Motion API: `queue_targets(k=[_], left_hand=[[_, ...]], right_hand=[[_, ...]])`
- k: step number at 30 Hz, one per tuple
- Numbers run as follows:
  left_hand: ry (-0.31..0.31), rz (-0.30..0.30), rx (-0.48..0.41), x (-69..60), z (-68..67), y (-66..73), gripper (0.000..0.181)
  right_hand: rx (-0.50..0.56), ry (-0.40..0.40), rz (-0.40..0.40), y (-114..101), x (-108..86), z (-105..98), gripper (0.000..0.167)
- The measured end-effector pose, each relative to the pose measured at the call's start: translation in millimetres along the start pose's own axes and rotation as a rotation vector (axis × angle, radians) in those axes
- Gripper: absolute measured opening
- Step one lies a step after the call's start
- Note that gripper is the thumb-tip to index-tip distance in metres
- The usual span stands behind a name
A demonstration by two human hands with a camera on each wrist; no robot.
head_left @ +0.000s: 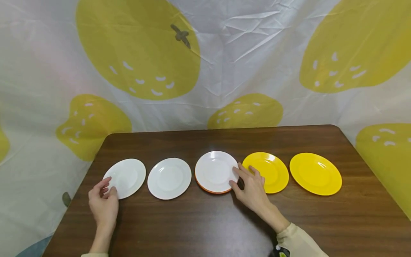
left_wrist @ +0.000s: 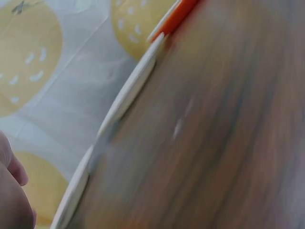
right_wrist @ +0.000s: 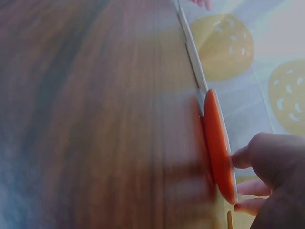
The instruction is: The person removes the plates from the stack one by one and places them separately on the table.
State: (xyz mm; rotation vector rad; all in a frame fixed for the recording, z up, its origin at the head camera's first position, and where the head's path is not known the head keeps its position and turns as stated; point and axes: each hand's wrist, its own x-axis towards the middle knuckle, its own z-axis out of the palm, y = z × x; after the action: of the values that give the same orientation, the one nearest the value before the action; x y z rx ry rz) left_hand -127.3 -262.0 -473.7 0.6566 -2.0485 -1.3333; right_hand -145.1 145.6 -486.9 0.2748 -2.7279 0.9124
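Note:
My left hand (head_left: 104,205) hovers at the near left rim of the leftmost white plate (head_left: 128,176), its fingers loosely bent. In the left wrist view, part of that hand (left_wrist: 14,191) shows apart from the plate edge. My right hand (head_left: 253,189) has its fingertips at the right rim of the middle white plate (head_left: 215,171). An orange edge (head_left: 212,191) shows beneath this plate, plainly seen as an orange underside (right_wrist: 219,148) in the right wrist view. Thumb and fingers are spread along the rim; none shows underneath it. A second white plate (head_left: 169,178) lies between.
Two yellow plates, one (head_left: 273,175) partly behind my right fingers and another (head_left: 316,175) farther right, continue the row. All lie on a brown wooden table (head_left: 179,228). A white cloth (head_left: 224,71) with yellow fruit prints hangs behind the table's far edge.

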Motion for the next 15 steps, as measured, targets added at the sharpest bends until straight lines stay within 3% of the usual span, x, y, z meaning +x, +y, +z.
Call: queue_targets(k=[7,15], left_hand=[[-0.085,0.09,-0.029,-17.5,18.2,11.6,0.025],[-0.19,0.129,-0.073,-33.3,42.5,17.5,0.023]], right_hand=[[-0.001,-0.018,-0.001,-2,2.3,0,0.05],[-0.004,-0.049,-0.008,-5,2.2,2,0.045]])
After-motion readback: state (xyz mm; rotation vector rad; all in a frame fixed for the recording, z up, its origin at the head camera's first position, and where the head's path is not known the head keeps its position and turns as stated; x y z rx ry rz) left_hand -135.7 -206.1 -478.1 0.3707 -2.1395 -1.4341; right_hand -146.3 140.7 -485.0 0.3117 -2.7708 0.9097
